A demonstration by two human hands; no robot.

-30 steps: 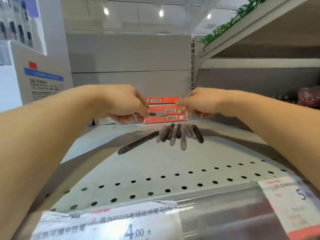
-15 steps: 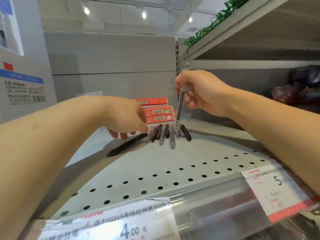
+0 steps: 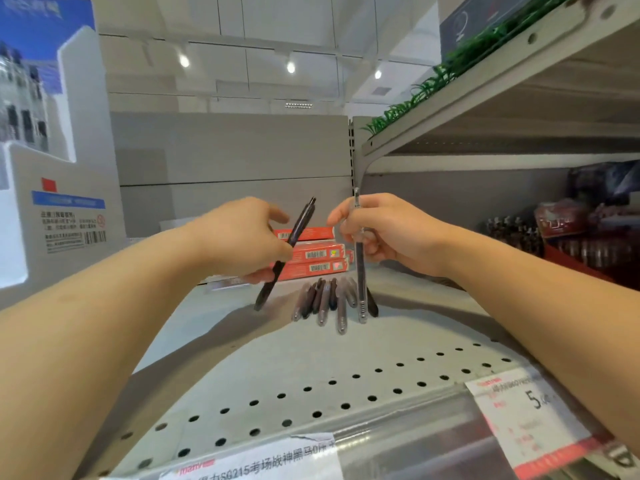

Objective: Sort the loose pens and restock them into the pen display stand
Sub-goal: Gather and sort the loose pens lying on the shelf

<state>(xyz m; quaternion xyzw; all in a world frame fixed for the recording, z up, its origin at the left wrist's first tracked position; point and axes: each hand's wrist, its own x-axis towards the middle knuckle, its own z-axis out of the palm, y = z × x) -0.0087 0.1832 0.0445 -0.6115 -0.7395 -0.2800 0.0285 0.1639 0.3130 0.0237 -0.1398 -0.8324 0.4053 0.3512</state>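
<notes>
My left hand (image 3: 242,237) holds a black pen (image 3: 289,247) tilted, its top leaning right, lifted off the shelf. My right hand (image 3: 388,230) grips a grey translucent pen (image 3: 359,271) held upright, its lower end just above the pile. Several loose dark and grey pens (image 3: 327,301) lie side by side on the grey perforated shelf (image 3: 311,375), below and between both hands. A pen display stand (image 3: 519,233) with upright pens shows at the right, partly hidden behind my right forearm.
Three stacked red boxes (image 3: 315,254) lie behind the pens. A white cardboard display (image 3: 62,202) stands at the left. An upper shelf (image 3: 485,133) overhangs on the right, with packaged goods (image 3: 595,216) beneath it. Price labels (image 3: 526,417) line the shelf's front edge.
My left hand has picked the black pen up off the shelf and raised it. My right hand keeps its grey pen upright. The view has tilted upward.
</notes>
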